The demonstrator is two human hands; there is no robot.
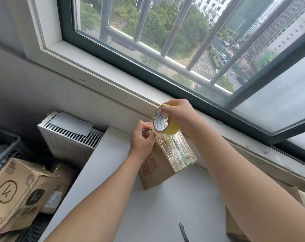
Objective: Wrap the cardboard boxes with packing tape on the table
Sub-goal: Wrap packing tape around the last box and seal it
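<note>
A brown cardboard box [158, 169] with red print lies on the white table [165, 212] under the window sill; its upper side shines with wrinkled clear tape. Above the box's far end my right hand [180, 116] grips a yellow roll of packing tape [165, 124], fingers through its white printed core. My left hand [143, 138] sits just left of the roll and pinches the loose tape end near the roll's edge. Another cardboard box [235, 226] pokes out under my right forearm at the lower right.
Dark scissors [184, 232] lie on the table near the front edge. A white radiator [69, 138] stands left of the table. Several cardboard boxes [17, 194] are piled on the floor at the lower left beside a dark crate [3, 151]. The barred window runs behind.
</note>
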